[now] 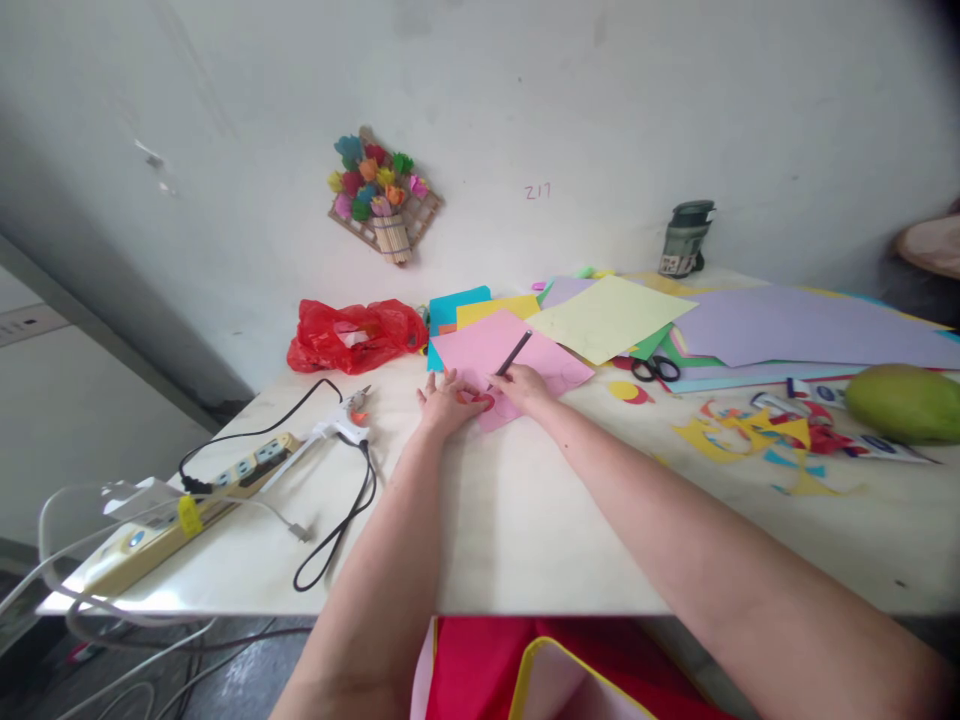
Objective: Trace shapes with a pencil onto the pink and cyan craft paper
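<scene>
My left hand [444, 397] lies flat with fingers spread on a pink paper sheet [495, 362], pressing on a small red paper piece [480, 402]. Beside it my right hand [521, 385] is closed round a dark pencil [514, 353], whose tip meets the pink sheet next to the red piece. Both forearms reach across the pale table [487, 520].
A red plastic bag [349, 335] sits behind the glue gun [341, 428], power strip [187, 505] and black cable at left. Coloured sheets [787, 325], black scissors [656, 369], paper scraps [757, 430] and a green mango [907, 402] lie at right. A paper-flower craft [382, 195] hangs on the wall.
</scene>
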`<state>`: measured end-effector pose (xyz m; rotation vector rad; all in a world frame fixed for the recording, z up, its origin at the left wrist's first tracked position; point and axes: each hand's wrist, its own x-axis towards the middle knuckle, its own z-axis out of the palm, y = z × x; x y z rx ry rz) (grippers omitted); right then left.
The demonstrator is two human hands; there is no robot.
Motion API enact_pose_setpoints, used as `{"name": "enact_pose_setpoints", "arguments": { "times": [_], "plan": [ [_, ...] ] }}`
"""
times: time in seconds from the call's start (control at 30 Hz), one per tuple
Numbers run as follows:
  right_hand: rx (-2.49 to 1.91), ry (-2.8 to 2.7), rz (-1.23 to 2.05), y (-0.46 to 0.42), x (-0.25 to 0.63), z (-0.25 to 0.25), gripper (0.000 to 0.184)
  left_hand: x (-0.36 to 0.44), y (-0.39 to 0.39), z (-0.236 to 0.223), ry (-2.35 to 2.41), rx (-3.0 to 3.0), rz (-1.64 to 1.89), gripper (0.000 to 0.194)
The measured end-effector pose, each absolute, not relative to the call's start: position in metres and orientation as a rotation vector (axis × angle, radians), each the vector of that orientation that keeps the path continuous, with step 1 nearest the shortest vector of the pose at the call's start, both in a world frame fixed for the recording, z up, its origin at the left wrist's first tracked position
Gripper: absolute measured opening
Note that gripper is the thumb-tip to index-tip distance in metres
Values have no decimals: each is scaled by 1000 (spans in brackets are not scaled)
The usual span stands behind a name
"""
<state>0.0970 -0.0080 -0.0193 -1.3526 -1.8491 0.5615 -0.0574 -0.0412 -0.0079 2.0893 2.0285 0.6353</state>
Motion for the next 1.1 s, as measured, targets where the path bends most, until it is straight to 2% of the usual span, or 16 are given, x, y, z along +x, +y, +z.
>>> {"name": "enact_pose_setpoints", "arguments": {
  "times": [0.37,0.53,0.73,1.1],
  "plan": [
    [-1327,-1812,607,-3,97,-22,18,-57,-40,-9,2067,2052,610,40],
    [-1293,-1810,664,-1,98,-25,20,-58,-37,-10,2048,2037,613,40],
    [-1274,-1821,579,1,99,-25,25,-61,-35,-11,2024,2024,615,41],
    [-1199,-1803,727,7,94,-30,15,-59,-36,-10,2020,1976,625,41]
  ]
}}
